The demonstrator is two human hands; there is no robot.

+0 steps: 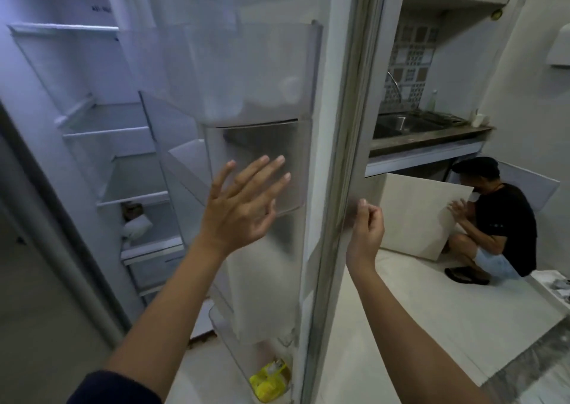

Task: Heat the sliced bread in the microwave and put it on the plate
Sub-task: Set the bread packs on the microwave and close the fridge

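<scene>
The open fridge door (327,126) stands edge-on between the two grips, with its inner side facing the left grip (237,212) and its outer edge just beside the right grip (367,228). The fridge interior (129,132), with its tiers of pale shelves, lies to the left of the left grip and beyond it.

Far beyond the right grip and above it runs a dark counter (431,141) with a steel sink (398,124) let into it. To the right of the right grip a person (505,224) in a dark shirt crouches on the floor, with a hand on a pale cabinet door (413,215) that hangs open below the counter.

A clear door bin (256,163) sits right behind the left grip. That grip is released, with its fingers straight and spread before the bin's front; I cannot tell whether they touch it. The right grip has its fingers curled and its thumb tip up against the door's edge, but I cannot tell whether it pinches the edge.

Well below the left grip, a yellow packet (268,379) lies in the lowest door bin. To the left of that grip, on a fridge shelf, sits a white wrapped bundle (137,228). I cannot tell whether it is the sliced bread.
</scene>
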